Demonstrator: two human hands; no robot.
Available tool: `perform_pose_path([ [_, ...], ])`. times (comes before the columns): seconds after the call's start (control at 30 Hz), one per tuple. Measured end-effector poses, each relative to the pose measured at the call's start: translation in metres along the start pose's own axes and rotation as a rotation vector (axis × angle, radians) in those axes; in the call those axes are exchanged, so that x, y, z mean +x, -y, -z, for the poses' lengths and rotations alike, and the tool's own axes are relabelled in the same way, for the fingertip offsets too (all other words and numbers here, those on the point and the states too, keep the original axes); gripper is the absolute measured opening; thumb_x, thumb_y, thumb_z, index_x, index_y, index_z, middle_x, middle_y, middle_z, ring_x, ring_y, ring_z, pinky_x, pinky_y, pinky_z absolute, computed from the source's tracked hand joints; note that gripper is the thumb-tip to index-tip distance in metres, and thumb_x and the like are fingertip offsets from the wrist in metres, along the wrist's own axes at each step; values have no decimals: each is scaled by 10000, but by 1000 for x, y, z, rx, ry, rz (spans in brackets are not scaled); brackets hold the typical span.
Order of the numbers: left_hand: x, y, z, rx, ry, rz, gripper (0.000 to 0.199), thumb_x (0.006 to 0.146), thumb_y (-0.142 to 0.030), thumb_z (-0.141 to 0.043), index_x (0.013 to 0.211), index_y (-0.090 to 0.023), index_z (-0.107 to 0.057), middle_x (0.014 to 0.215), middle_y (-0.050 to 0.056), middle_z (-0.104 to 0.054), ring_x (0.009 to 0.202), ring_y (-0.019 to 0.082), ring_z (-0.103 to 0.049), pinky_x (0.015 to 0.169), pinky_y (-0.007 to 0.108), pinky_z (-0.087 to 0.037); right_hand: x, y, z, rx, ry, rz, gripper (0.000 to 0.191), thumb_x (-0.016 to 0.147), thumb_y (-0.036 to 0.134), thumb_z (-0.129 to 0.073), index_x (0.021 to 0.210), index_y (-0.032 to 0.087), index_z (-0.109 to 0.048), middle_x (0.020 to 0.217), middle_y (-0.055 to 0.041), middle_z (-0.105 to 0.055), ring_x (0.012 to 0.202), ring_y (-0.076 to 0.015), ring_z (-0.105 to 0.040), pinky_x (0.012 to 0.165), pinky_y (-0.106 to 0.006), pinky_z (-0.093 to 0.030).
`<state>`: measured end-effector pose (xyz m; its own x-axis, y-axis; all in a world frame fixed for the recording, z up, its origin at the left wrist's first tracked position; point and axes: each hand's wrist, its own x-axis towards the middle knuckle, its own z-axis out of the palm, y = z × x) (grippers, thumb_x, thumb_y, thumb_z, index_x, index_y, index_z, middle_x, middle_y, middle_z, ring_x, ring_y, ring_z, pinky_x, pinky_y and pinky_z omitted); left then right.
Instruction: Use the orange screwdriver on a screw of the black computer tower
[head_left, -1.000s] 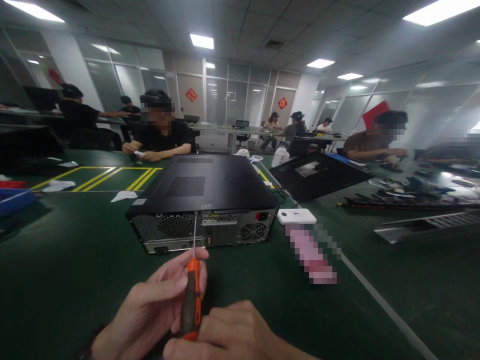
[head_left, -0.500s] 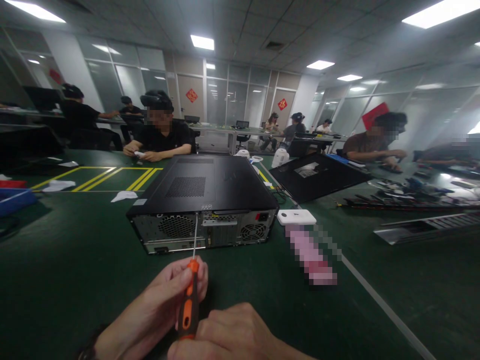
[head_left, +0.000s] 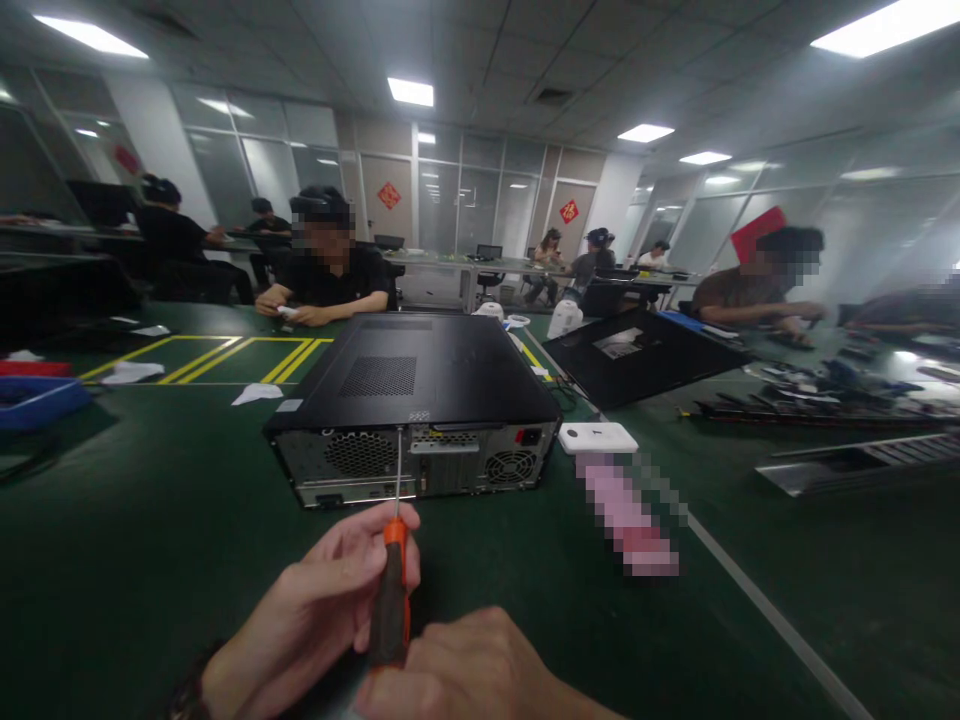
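Note:
A black computer case (head_left: 465, 370) lies flat on the green table (head_left: 187, 550), its metal back panel facing me. The screwdriver (head_left: 388, 600) has an orange and dark handle, and its thin shaft points away from me, the tip at the panel's upper edge. My left hand (head_left: 322, 590) has its fingers wrapped round the front of the handle. At the rear end of the handle is my right hand (head_left: 472, 665), its fingers closed on it. Whether a screw sits at the tip is too small to tell.
Right of the case are a white phone (head_left: 598, 437), a pixelated pink item (head_left: 626, 515), a black panel (head_left: 645, 355) and a metal strip (head_left: 855, 460). A blue tray (head_left: 49, 402) stands at the left. A person (head_left: 330, 265) sits across the table.
The screwdriver handle has turned, showing more of its dark side. The whole view has shifted slightly, with the case and both hands a little further right in it.

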<state>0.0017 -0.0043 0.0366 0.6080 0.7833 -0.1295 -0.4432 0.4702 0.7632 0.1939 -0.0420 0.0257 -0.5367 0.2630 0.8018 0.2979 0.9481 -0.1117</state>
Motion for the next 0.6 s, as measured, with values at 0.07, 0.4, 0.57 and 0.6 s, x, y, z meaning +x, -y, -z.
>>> perform_pose_path([
  [0.07, 0, 0, -1, 22, -13, -10, 428, 881, -370, -771, 1221, -206, -569, 908, 33, -618, 637, 49, -537, 604, 154, -472, 3, 0, 3, -12, 10, 0, 298, 1169, 341, -272, 1217, 175, -515, 691, 59, -508, 553, -79, -472, 455, -232, -290],
  [0.4, 5, 3, -9, 8, 48, -113, 374, 923, -394, -748, 1125, -151, -549, 808, -3, -496, 715, 57, -508, 634, 168, -454, 7, 3, 12, 44, 67, -14, 280, 1151, 294, -322, 1294, 156, -521, 910, -2, -698, 675, -111, -579, 548, -249, -404],
  [0.57, 2, -3, -12, -83, 85, -101, 346, 960, -366, -646, 1203, -125, -594, 955, 76, -627, 766, 130, -638, 615, 209, -481, 10, 4, 10, 76, 23, -38, 220, 1143, 248, -345, 1245, 152, -514, 878, 5, -679, 665, -93, -560, 557, -228, -405],
  [0.6, 2, -3, -11, -109, 85, -98, 337, 942, -329, -644, 1203, -119, -606, 967, 90, -645, 774, 148, -658, 601, 210, -477, 11, 4, 10, 75, 1, -31, 206, 1139, 235, -352, 1238, 150, -511, 889, 1, -687, 668, -92, -564, 555, -226, -404],
])
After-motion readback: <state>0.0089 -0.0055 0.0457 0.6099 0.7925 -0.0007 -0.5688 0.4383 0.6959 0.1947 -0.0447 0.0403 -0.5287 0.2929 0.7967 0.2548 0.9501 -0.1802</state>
